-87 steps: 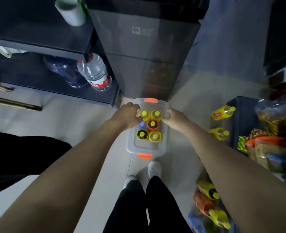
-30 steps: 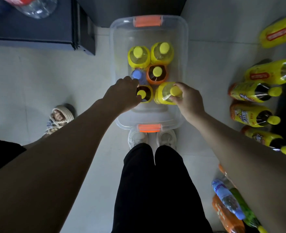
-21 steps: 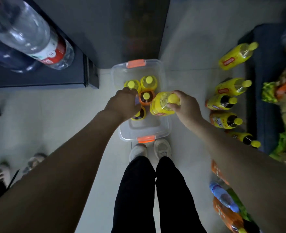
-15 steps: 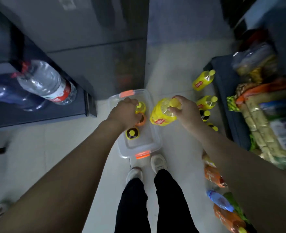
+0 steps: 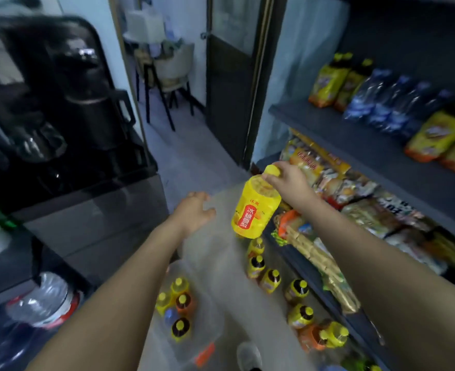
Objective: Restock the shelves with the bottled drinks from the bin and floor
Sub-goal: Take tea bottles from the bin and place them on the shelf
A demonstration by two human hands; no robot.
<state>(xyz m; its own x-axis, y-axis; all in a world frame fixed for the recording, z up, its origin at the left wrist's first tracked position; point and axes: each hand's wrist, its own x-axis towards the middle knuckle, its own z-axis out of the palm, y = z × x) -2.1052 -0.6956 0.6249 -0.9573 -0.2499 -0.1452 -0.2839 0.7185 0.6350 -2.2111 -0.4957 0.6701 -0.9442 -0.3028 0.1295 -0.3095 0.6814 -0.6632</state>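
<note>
the right hand [image 5: 288,180] pinches a yellow bottle [image 5: 255,210] by the neck, fingers curled just under its yellow cap [image 5: 272,170]. the bottle hangs tilted in the air, in front of the lower shelf and above the floor. its red label [image 5: 247,216] carries white chinese characters that look like 冰糖雪梨, with smaller red print above them that i can't read.

the left hand [image 5: 194,212] is well apart from the right, held out over the floor with fingers loosely spread and nothing in it.

down by the person's feet sits a clear bin [image 5: 215,325] with an orange latch [image 5: 204,354]. the bottles in the bin [image 5: 180,306] stand upright, most with yellow caps and one with a blue cap. more bottles on the floor [image 5: 270,281] stand in a loose row along the base of the shelves [image 5: 341,129], their labels too smeared to read.

the upper shelf holds yellow bags [image 5: 328,81] and blue packs [image 5: 381,103]. below them are mixed snack packets [image 5: 354,188], with print that blurs out. at lower left lies a big water jug [image 5: 46,301] with a red band, its lettering unreadable.
</note>
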